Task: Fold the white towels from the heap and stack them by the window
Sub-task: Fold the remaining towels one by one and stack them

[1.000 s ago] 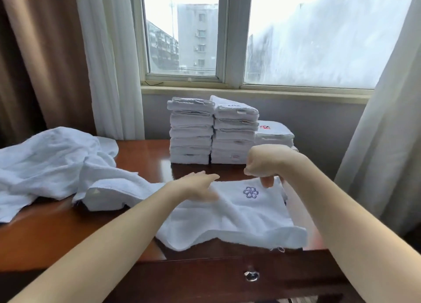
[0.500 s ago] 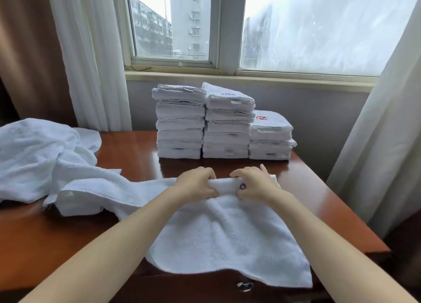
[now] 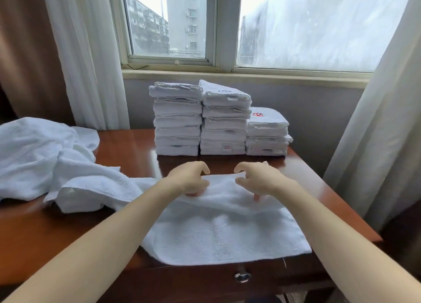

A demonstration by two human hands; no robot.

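A white towel [image 3: 227, 232] lies spread on the wooden table [image 3: 127, 147] right in front of me, its far part doubled over toward me. My left hand [image 3: 189, 180] and my right hand [image 3: 258, 180] sit side by side on that far fold. The fingers of both are curled, and they pinch the folded edge between them. Three stacks of folded white towels [image 3: 224, 125] stand against the wall under the window; the right one is lowest. The heap of unfolded towels [image 3: 38, 154] lies at the table's left.
A white sheer curtain [image 3: 378, 143] hangs close to the table's right corner, and another [image 3: 88, 70] hangs behind the heap. A drawer knob [image 3: 242, 276] shows under the towel's near edge. Bare wood lies between the heap and the stacks.
My hands dropped to the towel's far edge, gripped it close together, then drew slightly apart. The far part now lies folded over and the embroidered flower is hidden. My view moved closer.
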